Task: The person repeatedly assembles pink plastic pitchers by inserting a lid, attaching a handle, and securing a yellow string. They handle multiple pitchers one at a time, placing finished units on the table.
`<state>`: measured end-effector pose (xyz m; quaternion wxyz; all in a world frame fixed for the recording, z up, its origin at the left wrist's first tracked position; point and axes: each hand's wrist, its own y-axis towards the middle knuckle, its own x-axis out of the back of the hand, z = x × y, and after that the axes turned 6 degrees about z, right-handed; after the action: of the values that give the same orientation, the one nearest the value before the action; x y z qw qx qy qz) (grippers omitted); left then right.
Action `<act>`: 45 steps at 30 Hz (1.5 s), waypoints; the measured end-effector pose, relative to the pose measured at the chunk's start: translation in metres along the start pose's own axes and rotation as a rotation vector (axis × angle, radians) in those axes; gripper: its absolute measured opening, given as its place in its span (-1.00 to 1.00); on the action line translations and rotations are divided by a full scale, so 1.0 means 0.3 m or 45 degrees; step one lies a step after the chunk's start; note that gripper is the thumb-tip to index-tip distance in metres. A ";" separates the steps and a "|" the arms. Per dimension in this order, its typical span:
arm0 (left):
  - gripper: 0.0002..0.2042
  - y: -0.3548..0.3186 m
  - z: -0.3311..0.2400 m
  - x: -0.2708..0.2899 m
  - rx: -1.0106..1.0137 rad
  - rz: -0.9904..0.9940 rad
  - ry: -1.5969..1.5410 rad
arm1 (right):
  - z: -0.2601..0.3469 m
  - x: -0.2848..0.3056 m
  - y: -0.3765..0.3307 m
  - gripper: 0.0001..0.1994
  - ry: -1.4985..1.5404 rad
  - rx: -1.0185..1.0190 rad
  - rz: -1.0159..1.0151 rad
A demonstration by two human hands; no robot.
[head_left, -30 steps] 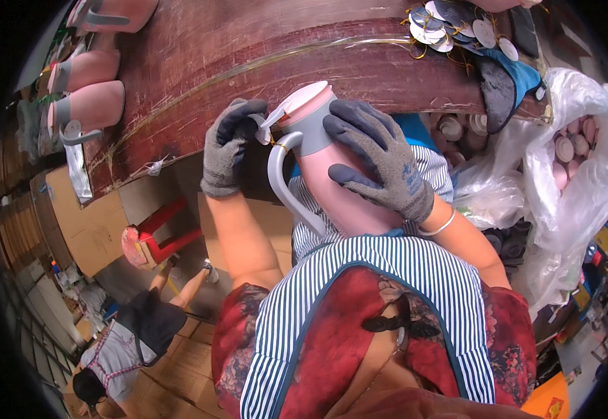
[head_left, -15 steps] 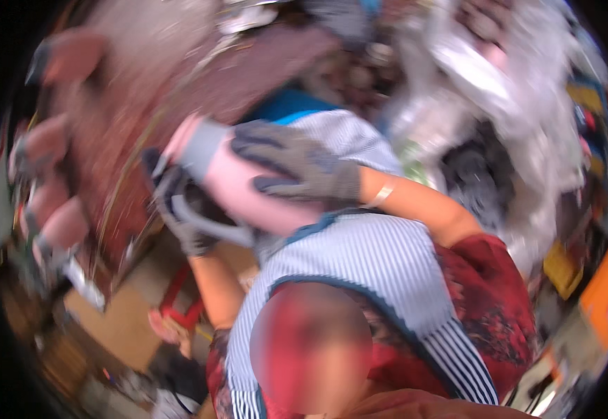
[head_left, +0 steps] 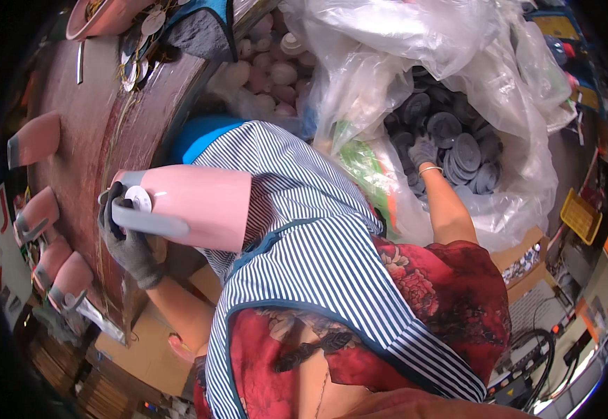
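Observation:
A pink jug [head_left: 210,199] with a grey handle lies on its side over my striped apron, its wide end toward the right. My left hand [head_left: 126,237], in a grey glove, is closed round the handle end of the jug. A round pale tag [head_left: 138,200] shows beside those fingers. Over on the right, my right hand [head_left: 424,151], also gloved, reaches down into a clear plastic bag [head_left: 531,146] among grey round lids [head_left: 466,152]. Its fingertips are partly hidden among the lids, so I cannot tell whether it grips one.
On the brown table [head_left: 73,160] at left stand several pink jugs [head_left: 36,140]. A pink container [head_left: 105,17] and hanging round tags [head_left: 136,59] are at its far end. Pale pink round parts [head_left: 272,73] lie beyond my lap. A yellow basket [head_left: 581,215] sits at far right.
My right hand has left the jug and moved right into the bag of lids. The left hand still holds the jug, now turned more level. The whole view has shifted.

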<state>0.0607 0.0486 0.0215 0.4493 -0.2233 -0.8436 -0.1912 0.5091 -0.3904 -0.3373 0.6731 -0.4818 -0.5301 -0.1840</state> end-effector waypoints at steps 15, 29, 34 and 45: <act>-0.68 -0.207 0.238 -0.007 -0.115 -0.329 -0.061 | 0.280 0.898 -0.232 -0.53 0.500 0.545 -0.407; -0.75 -0.545 0.255 0.130 0.621 -0.826 0.237 | 1.165 0.700 -0.318 -0.32 0.448 1.566 0.057; -0.74 -0.537 0.279 0.025 0.799 -0.824 -0.177 | 1.174 0.689 -0.273 -0.25 0.495 1.477 0.211; -0.67 -0.344 0.140 0.053 0.753 -0.922 -0.523 | 1.356 1.048 -0.592 -0.06 1.112 2.213 0.044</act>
<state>-0.0320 -0.0117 0.0003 0.2230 0.1872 -0.9559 -0.0400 0.2727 -0.0476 0.0129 0.9341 0.2862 -0.1775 0.1187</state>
